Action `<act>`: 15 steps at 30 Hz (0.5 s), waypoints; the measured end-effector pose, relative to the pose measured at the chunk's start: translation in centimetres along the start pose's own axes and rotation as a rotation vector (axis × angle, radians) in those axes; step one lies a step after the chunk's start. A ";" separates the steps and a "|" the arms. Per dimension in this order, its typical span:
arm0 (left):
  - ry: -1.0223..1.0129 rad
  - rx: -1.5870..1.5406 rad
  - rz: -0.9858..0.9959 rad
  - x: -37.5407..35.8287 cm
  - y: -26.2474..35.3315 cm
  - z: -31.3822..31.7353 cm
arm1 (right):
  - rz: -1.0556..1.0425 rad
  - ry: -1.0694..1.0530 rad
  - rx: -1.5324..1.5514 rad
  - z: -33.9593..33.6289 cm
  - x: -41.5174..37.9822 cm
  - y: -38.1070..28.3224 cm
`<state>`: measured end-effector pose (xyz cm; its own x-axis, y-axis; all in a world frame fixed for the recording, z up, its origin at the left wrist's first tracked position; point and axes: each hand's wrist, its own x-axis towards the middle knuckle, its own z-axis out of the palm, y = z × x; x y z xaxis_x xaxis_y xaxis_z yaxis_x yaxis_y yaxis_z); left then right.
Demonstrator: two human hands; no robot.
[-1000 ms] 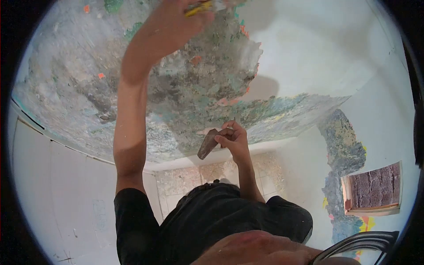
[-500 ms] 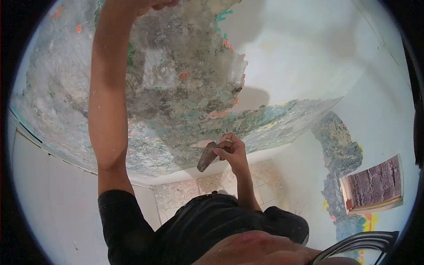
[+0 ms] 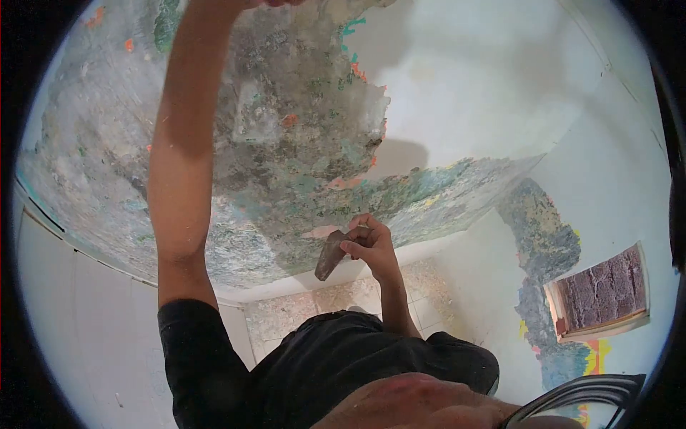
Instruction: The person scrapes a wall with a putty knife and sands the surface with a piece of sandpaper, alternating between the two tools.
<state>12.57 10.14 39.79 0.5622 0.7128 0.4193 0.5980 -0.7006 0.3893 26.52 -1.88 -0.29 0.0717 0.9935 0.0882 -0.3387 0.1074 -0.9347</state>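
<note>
My left arm reaches up the left side of the head view, and my left hand (image 3: pixel 275 3) is mostly cut off by the top edge, beside the patchy grey wall (image 3: pixel 286 150). Only a bit of its curled fingers shows, and whatever it may hold is out of sight. Lower down, near the centre, my right hand (image 3: pixel 370 244) pinches a flat, brownish, tapered piece (image 3: pixel 330 256) between thumb and fingers. This piece hangs tilted down to the left, in front of the wall's lower part.
Smooth white plaster (image 3: pixel 486 86) borders the rough area on the right. A framed opening (image 3: pixel 604 293) showing rough blocks is at the right, beside another stripped patch (image 3: pixel 543 229). Tiled floor (image 3: pixel 425 307) with debris lies below. Cables (image 3: pixel 586 400) loop at the bottom right.
My raised left forearm has swung slightly right near the top. The wall and framed opening have shifted a little left in view. My right hand still holds the brown piece.
</note>
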 end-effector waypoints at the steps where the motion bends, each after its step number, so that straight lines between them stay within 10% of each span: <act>1: -0.021 0.011 -0.006 0.3 -0.1 0.2 | -0.002 0.002 0.005 -0.2 -0.2 0.0; 15: -0.150 0.194 -0.015 1.5 0.7 1.8 | 0.052 -0.064 -0.026 0.3 -0.2 0.7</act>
<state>14.92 10.76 39.23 0.6221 0.7303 0.2821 0.6977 -0.6807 0.2234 26.02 -1.94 -0.87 -0.0054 0.9982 0.0600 -0.3162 0.0553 -0.9471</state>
